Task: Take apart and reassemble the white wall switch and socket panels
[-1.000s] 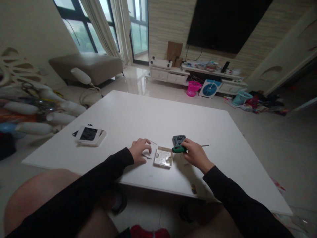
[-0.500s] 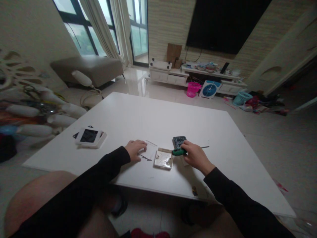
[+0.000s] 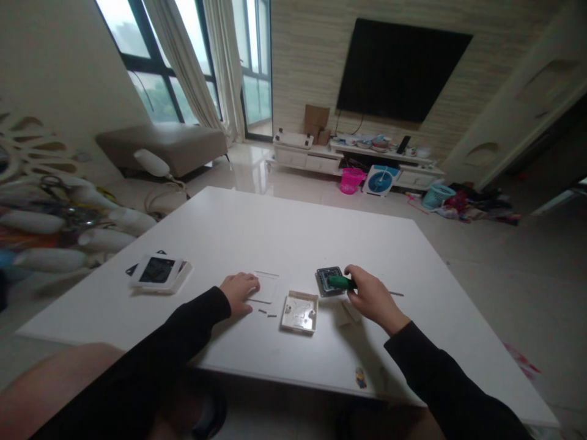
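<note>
My right hand is wrapped round a screwdriver with a green handle. Its metal shaft sticks out to the right, past my knuckles. Beneath the handle's end lies a dark square circuit module. My left hand has its fingers curled at the left edge of a thin white plate, which seems to lie on the table. Two screws are just below that plate. Between my hands sits an open, shallow white box, its inside facing up.
On the white table, a stack of white-framed panels stands at the left. Small pale strips lie under my right wrist, and a small yellow-and-dark figure is near the front edge. Lamp-like white items crowd the left side.
My left hand has shifted left, and the white plate has moved left with it, away from the white box. The screwdriver stays in my right hand. The view has tilted up slightly.
</note>
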A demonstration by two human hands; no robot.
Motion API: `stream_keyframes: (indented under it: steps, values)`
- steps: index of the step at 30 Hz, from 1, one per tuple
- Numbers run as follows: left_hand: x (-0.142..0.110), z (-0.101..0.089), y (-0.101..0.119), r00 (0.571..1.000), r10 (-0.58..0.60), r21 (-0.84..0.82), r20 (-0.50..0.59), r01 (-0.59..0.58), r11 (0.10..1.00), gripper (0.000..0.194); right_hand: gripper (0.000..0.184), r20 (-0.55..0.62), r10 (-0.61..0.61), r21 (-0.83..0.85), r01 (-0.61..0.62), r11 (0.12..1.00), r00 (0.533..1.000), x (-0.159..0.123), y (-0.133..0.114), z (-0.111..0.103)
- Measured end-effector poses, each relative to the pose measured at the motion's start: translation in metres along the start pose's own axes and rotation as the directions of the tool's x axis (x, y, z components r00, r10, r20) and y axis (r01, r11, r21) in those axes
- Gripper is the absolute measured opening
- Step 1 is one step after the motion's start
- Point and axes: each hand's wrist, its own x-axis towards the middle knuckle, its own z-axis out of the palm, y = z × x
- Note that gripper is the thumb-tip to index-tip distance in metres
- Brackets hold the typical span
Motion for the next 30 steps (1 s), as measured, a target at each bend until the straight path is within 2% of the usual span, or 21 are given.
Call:
stream_keyframes:
  steps: [4,6,9,12,17,21,25,30]
  values:
    - [-0.001,0.007,0.001,0.994,0.077,-0.025,-0.082,-0.080,0.997,0.054,0.018,0.001,0.115,0.009,-0.115,0.993,0.993,0.006,0.022,0.002]
    - [-0.002,0.010,0.003,0.985,0.108,-0.039,-0.135,-0.114,0.993,0.058,0.020,0.024,0.185,0.023,-0.185,0.982,0.982,0.009,0.030,0.005]
    - [-0.002,0.013,0.008,0.966,0.167,-0.067,-0.199,-0.184,0.981,0.060,0.020,0.057,0.295,0.166,-0.301,0.939,0.954,0.013,0.038,0.015]
    - [-0.002,0.015,0.017,0.931,0.273,-0.114,-0.242,-0.307,0.945,0.056,0.005,0.115,0.375,0.337,-0.391,0.856,0.920,0.017,0.042,0.029]
    - [-0.002,0.020,0.037,0.851,0.429,-0.159,-0.302,-0.489,0.858,0.050,0.018,0.183,0.458,0.431,-0.490,0.758,0.870,0.018,0.049,0.054]
    - [-0.001,0.030,0.046,0.802,0.492,-0.174,-0.337,-0.567,0.805,0.038,0.025,0.209,0.509,0.513,-0.536,0.670,0.835,0.017,0.055,0.069]
    - [0.007,0.043,0.046,0.766,0.547,-0.191,-0.339,-0.625,0.757,0.030,0.017,0.240,0.540,0.603,-0.560,0.568,0.806,0.018,0.053,0.077]
    - [0.019,0.059,0.040,0.750,0.555,-0.193,-0.360,-0.642,0.742,0.022,0.011,0.244,0.570,0.678,-0.558,0.478,0.784,0.019,0.043,0.074]
